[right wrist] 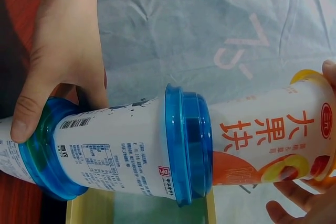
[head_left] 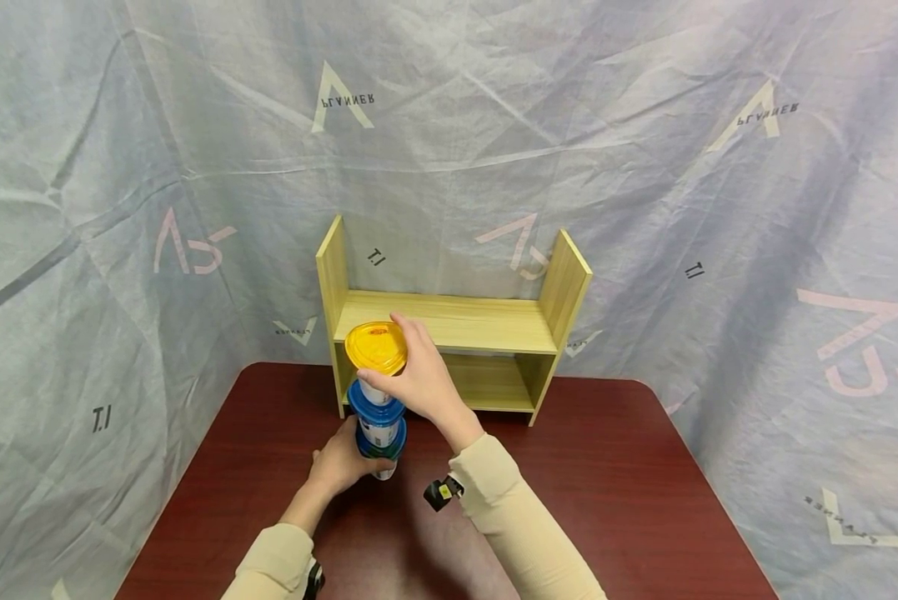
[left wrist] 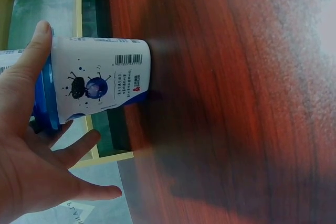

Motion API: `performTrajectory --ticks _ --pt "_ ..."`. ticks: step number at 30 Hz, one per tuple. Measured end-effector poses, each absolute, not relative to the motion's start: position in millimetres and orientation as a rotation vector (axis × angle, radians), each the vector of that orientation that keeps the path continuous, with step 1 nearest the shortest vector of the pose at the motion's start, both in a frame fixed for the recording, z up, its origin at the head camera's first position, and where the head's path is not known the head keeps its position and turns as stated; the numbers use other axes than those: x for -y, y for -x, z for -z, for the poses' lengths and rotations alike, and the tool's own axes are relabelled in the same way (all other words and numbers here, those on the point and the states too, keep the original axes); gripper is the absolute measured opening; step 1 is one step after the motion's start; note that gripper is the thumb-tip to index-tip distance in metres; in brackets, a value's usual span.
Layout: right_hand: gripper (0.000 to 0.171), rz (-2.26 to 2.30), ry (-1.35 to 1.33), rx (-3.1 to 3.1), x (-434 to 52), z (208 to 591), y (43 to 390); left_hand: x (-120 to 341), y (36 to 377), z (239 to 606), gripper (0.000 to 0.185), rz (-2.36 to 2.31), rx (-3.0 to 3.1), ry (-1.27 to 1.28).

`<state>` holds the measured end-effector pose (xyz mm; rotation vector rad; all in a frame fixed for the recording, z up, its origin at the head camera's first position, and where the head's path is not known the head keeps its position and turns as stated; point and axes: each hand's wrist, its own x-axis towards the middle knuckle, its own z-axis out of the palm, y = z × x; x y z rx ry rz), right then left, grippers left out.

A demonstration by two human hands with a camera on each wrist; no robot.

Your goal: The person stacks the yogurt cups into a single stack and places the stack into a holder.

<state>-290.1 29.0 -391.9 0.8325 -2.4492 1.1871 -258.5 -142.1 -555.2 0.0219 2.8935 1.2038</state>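
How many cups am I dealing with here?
3, stacked before the shelf: blue-lidded bottom cup at the left hand; blue-lidded middle cup above it; yellow-lidded top cup in the right hand. Part of the lower shelf is hidden, so others may be there.

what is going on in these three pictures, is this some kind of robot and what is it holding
No robot here: you see a person's bare left hand and right hand. The widest picture is taken from the head, looking forward and down. The other two come from the left and right wrists, so things look turned sideways there. On the dark red table stand a wooden shelf and, before its left end, three stacked cups. The left hand grips the blue-lidded bottom cup; the middle cup, also blue-lidded, sits on that. The right hand holds the yellow-lidded top cup.
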Motion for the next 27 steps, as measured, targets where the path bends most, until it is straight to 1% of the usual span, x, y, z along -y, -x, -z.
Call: performTrajectory --ticks 8,18,27 --pt "0.091 -1.212 -0.809 2.479 -30.1 393.3 292.4 142.4 258.8 555.2 0.110 -1.203 -2.903 -0.018" --pt "0.095 -1.276 -0.806 2.545 -32.8 390.1 293.1 142.1 259.7 555.8 0.111 -1.200 -2.897 -0.015" --pt "0.094 -1.277 -0.796 2.564 -33.6 390.9 293.4 141.7 257.9 560.2 0.110 -1.246 -2.884 -0.033"
